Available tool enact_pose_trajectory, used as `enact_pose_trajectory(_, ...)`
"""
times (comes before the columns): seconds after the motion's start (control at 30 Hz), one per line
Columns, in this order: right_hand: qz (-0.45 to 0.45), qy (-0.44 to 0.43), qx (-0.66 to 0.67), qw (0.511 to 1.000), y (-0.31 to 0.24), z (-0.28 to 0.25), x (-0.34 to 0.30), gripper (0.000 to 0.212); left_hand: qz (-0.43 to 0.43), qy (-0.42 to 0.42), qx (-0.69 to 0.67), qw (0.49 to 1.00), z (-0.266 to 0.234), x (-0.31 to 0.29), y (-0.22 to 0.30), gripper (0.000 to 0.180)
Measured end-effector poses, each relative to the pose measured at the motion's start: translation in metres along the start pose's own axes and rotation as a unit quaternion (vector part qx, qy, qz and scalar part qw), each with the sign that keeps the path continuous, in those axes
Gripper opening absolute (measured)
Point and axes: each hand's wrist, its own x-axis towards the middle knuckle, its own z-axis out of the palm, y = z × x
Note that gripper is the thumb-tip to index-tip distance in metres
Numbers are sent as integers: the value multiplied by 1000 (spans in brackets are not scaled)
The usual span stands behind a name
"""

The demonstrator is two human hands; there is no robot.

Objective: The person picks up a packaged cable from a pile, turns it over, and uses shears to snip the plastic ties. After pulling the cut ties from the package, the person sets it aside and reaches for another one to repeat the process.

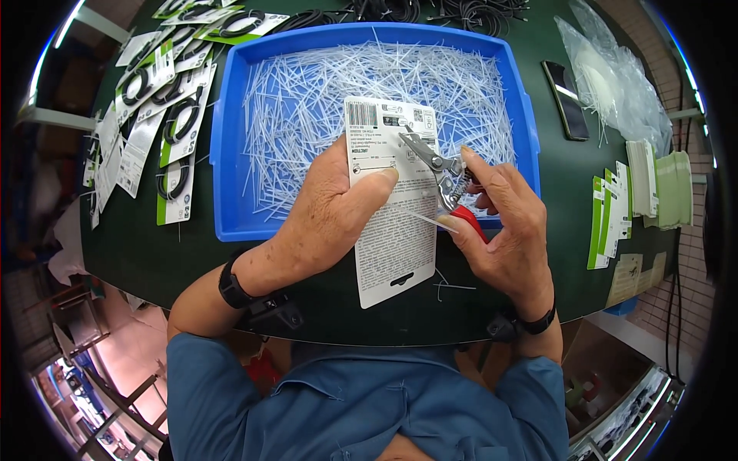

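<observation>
My left hand [330,203] grips a white printed packaging card [393,257] with a barcode at its far end and a hanging slot at its near end. The thumb lies on the printed face. In my right hand [511,230] is a pair of spring-loaded cutters [446,180] with red handles. Their metal jaws lie over the upper part of the card. A thin white plastic strip [424,220] sticks out over the card beside my right thumb. Behind both hands stands a blue tray [227,173] full of loose white cable ties [307,100]. Whatever is behind the card is hidden.
Packaged black cables on cards [178,123] pile up at the left. Bundles of black cable [384,9] lie at the back. A phone [565,100], clear plastic bags [607,77] and stacked cards [657,188] sit on the right of the dark green table [369,319].
</observation>
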Motion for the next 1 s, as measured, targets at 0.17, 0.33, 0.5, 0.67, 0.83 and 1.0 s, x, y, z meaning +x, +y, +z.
enact_pose_trajectory(0.17,-11,-6,-5,1000,1,1,0,71,4,-5,0,1000,0,-3,0,38)
enact_pose_trajectory(0.33,35,-45,-11,998,-5,-4,-3,72,-35,-37,-1,999,-2,-3,5,39)
enact_pose_trajectory(0.5,16,-15,5,1000,0,4,-8,70,-42,-29,-11,999,0,-2,-3,41)
enact_pose_trajectory(0.67,14,-8,-10,1000,8,2,-7,68,-47,-26,-10,998,1,2,-2,39)
enact_pose_trajectory(0.83,27,-41,26,998,1,-7,-8,70,-25,31,-63,997,0,4,-5,39)
enact_pose_trajectory(1.0,15,-63,67,996,-7,-2,-11,72,9,96,-59,994,-2,4,-5,43)
